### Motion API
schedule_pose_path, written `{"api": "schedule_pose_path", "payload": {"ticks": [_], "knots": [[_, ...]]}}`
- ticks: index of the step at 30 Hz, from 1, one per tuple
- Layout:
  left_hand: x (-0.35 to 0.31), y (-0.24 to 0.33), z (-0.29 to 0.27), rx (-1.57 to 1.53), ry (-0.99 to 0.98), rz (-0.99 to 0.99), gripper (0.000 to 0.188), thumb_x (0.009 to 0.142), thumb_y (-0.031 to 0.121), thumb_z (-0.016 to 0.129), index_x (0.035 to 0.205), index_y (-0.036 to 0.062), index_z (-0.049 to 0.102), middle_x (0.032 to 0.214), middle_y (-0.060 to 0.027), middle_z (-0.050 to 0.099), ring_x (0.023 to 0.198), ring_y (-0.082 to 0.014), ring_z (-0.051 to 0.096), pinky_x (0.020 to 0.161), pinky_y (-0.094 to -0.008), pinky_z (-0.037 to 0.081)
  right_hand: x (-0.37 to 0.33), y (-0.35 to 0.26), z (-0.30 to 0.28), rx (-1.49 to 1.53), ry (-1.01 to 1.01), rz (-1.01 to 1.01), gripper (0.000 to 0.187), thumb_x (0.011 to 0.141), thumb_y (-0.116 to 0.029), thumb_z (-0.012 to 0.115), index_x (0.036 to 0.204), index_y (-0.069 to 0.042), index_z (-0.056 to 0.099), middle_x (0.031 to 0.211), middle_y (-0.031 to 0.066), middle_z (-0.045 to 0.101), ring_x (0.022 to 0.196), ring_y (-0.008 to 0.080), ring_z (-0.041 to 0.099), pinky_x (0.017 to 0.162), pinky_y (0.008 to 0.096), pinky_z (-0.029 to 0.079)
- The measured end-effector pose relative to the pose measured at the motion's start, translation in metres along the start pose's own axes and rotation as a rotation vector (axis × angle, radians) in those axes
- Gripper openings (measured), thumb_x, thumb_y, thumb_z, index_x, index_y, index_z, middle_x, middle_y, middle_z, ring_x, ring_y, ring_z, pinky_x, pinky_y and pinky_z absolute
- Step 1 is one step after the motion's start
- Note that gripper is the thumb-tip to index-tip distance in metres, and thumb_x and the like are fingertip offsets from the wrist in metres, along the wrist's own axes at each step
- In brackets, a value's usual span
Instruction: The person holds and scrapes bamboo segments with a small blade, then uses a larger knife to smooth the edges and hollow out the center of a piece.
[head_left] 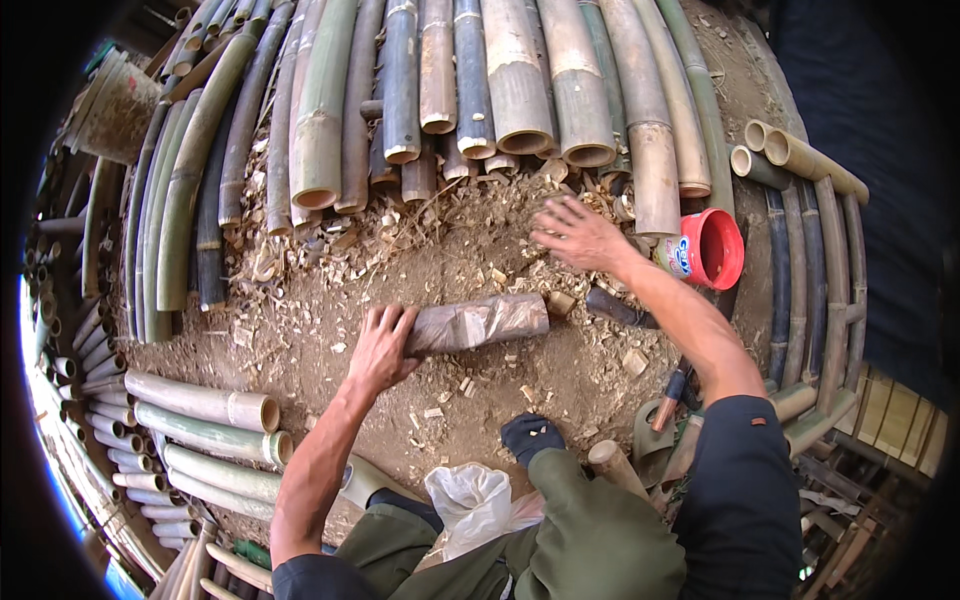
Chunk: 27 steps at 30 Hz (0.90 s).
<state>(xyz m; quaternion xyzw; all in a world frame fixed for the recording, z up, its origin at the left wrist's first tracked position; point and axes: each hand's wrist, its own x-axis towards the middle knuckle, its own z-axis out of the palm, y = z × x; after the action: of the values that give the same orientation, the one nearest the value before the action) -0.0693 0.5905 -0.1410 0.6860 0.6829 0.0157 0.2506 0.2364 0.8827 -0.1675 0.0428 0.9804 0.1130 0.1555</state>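
Keep your left hand [383, 347] wrapped firm on the near-left end of the short brown plastic-wrapped log [478, 322] lying mid-ground w/ chips, while your right hand [577, 234], fingers spread & empty, sweeps far-right by the red plastic tub [712, 250].

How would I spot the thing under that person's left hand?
Find the row of bamboo poles lying across the top, then drop to the chip-strewn dirt below. There the left hand grips a short grey-brown log, lying crosswise alone, duller and stubbier than any pole.
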Motion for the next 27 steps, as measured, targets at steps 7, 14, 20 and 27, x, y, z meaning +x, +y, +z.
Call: {"api": "schedule_pose_path", "payload": {"ticks": [7, 14, 20, 27], "knots": [[-0.045, -0.006, 0.014, -0.109, 0.134, 0.038, 0.087, 0.062, 0.024, 0.086, 0.138, 0.0092, 0.044, 0.129, -0.0169, 0.046, 0.121, -0.0391, 0.041, 0.106, -0.0502, 0.038, -0.03, -0.048, -0.01, 0.342, 0.132, -0.059, 0.045, 0.098, -0.047, 0.05, 0.132, -0.018, 0.055, 0.155, 0.013, 0.034, 0.147, 0.0289, 0.024, 0.123, 0.0466, 0.009], [-0.028, -0.009, 0.008, -0.078, 0.147, 0.049, 0.088, 0.063, 0.026, 0.086, 0.139, 0.0101, 0.043, 0.131, -0.0162, 0.046, 0.122, -0.0384, 0.041, 0.107, -0.0501, 0.037, -0.066, -0.02, -0.027, 0.231, 0.491, 0.605, 0.044, 0.084, -0.013, 0.067, 0.125, -0.002, 0.057, 0.127, 0.0178, 0.051, 0.12, 0.0342, 0.051, 0.108, 0.0479, 0.04], [0.046, 0.022, 0.004, -0.006, 0.127, -0.018, 0.089, 0.065, 0.027, 0.085, 0.142, 0.0143, 0.041, 0.131, -0.0147, 0.044, 0.121, -0.0349, 0.044, 0.107, -0.0462, 0.038, -0.105, -0.099, -0.035, 0.642, 0.218, 0.823, 0.055, 0.084, -0.02, 0.068, 0.134, -0.006, 0.049, 0.127, 0.0176, 0.051, 0.112, 0.0362, 0.053, 0.097, 0.0452, 0.045], [0.042, 0.027, 0.008, -0.006, 0.169, -0.092, 0.096, 0.066, 0.031, 0.088, 0.146, 0.0133, 0.038, 0.137, -0.0179, 0.044, 0.13, -0.0359, 0.042, 0.11, -0.047, 0.037, -0.139, -0.142, -0.006, 0.595, 0.129, 0.858, 0.067, 0.08, -0.007, 0.066, 0.143, -0.013, 0.045, 0.127, 0.0119, 0.051, 0.11, 0.0321, 0.053, 0.098, 0.043, 0.045]]}}
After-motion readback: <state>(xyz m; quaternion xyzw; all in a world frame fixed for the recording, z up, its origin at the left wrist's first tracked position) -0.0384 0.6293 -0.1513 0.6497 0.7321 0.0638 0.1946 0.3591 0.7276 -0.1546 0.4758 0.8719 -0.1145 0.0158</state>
